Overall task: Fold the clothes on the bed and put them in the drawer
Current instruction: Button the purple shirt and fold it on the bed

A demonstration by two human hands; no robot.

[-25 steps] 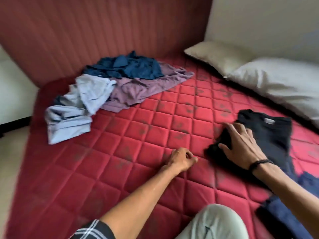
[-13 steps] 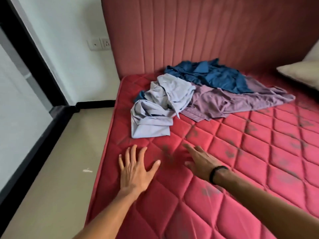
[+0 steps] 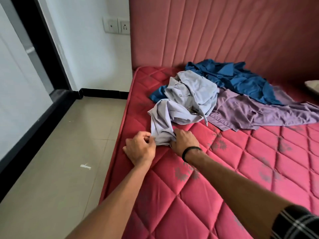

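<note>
A crumpled light blue shirt [image 3: 186, 100] lies near the left edge of the red quilted mattress [image 3: 224, 178]. My left hand [image 3: 140, 150] pinches its near hem on the left. My right hand [image 3: 184, 141], with a black band on the wrist, grips the same hem on the right. Behind the light blue shirt lie a purple shirt [image 3: 255, 112] spread flat and a dark blue garment [image 3: 241, 80] bunched against the headboard.
The red padded headboard [image 3: 224, 31] rises behind the clothes. A pillow corner [image 3: 313, 86] shows at the far right. Left of the bed is beige tiled floor [image 3: 60, 161], a white wall with sockets [image 3: 117, 25] and a black-framed window [image 3: 22, 66].
Both hands have left the bare mattress, reached forward and taken hold of the light blue shirt's near hem. My view has moved closer to the clothes pile.
</note>
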